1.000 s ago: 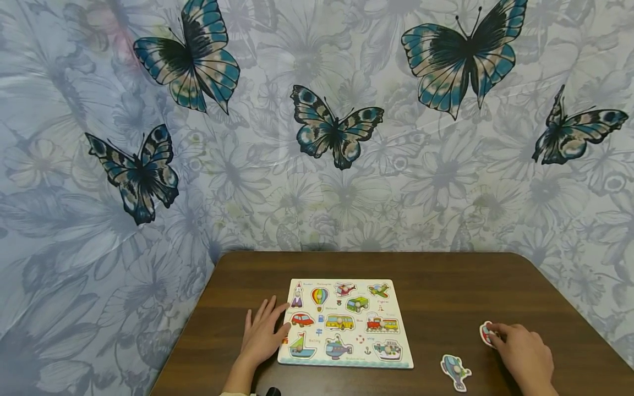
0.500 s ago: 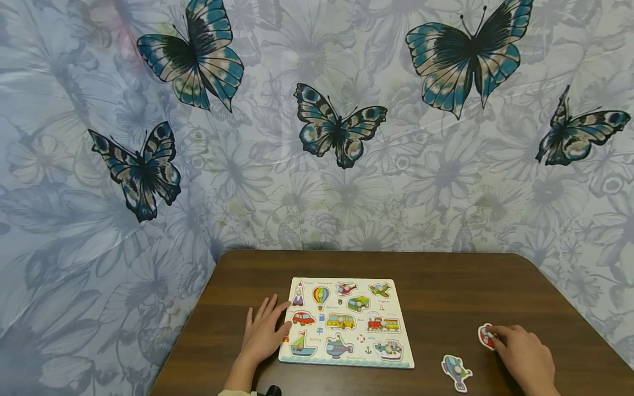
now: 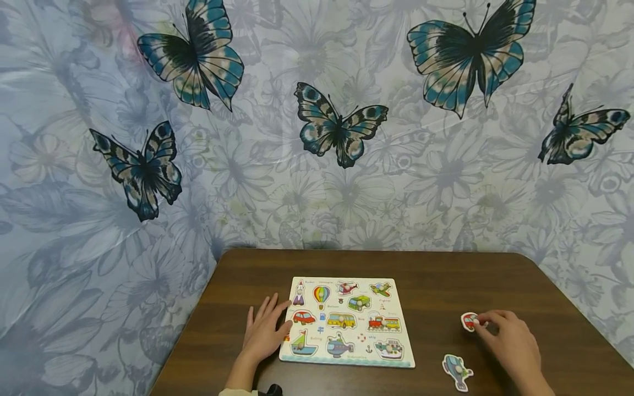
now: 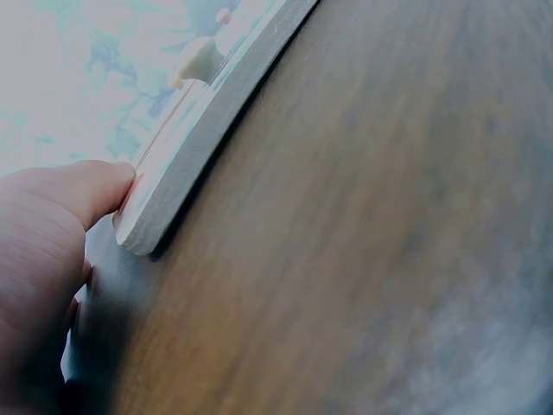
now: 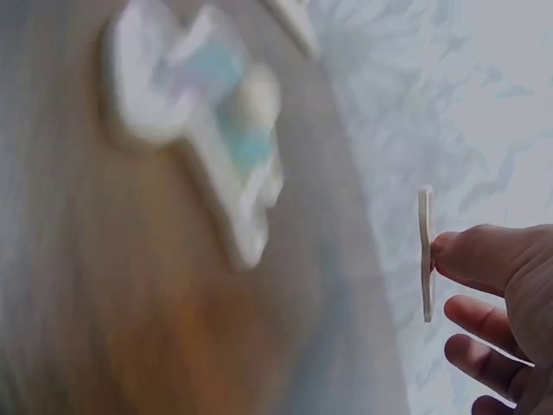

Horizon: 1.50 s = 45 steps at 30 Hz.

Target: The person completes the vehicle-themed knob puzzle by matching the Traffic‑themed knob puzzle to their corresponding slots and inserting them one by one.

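Observation:
In the head view, the white wooden puzzle board (image 3: 365,282) with colourful vehicle pictures lies flat on the table. My left hand (image 3: 264,330) rests at its left edge, fingers spread; in the left wrist view the thumb (image 4: 104,183) touches the board's edge (image 4: 194,143). My right hand (image 3: 512,341) pinches a small red puzzle piece (image 3: 468,322) with a white border, raised off the table. The right wrist view shows that piece (image 5: 426,255) edge-on at the thumb, other fingers loosely bent; its picture is turned away there. A grey-blue puzzle piece (image 3: 457,372) lies between board and right hand.
The brown wooden table (image 3: 431,286) has rounded far corners and reaches a wall covering (image 3: 277,220) printed with flowers and butterflies. A small dark object (image 3: 274,390) shows at the bottom edge, beside the left sleeve (image 3: 238,392).
My right hand has lifted the red piece and carried it left and slightly away from me. My left hand stays at the board's edge.

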### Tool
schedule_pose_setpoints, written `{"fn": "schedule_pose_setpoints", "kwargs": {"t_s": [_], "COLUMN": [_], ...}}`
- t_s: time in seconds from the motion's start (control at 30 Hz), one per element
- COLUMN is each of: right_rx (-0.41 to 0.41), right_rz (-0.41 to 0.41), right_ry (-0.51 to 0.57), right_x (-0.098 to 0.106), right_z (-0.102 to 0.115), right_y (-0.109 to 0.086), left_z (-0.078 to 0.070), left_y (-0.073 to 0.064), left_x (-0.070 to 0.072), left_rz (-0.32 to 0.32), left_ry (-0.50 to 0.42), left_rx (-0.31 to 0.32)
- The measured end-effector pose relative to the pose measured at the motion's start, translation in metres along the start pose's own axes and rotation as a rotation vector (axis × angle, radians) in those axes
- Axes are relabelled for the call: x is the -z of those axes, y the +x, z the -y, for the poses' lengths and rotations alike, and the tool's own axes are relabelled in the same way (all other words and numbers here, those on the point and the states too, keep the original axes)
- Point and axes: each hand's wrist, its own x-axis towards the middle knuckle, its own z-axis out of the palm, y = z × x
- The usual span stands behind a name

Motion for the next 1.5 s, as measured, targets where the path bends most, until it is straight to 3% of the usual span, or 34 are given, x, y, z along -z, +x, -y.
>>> {"fn": "schedule_pose_setpoints", "kwargs": {"t_s": [0.1, 0.3, 0.6, 1.27, 1.5], "right_rx": [-0.008, 0.052, 0.136, 0.169, 0.216], "right_rz": [0.002, -0.010, -0.069, 0.073, 0.036], "right_ry": [0.032, 0.093, 0.147, 0.152, 0.132], "right_x": [0.001, 0.000, -0.019, -0.070, -0.084], "right_z": [0.016, 0.049, 0.084, 0.165, 0.194], "right_y": [0.004, 0.012, 0.013, 0.001, 0.005], "left_z": [0.000, 0.000, -0.001, 0.003, 0.001], "left_y": [0.000, 0.000, 0.000, -0.001, 0.000], "left_x": [-0.001, -0.001, -0.001, -0.005, -0.002], "left_rz": [0.002, -0.001, 0.002, 0.005, -0.008], "left_ry": [0.000, -0.001, -0.003, 0.002, -0.007], "left_rx": [0.002, 0.006, 0.007, 0.015, -0.003]}}
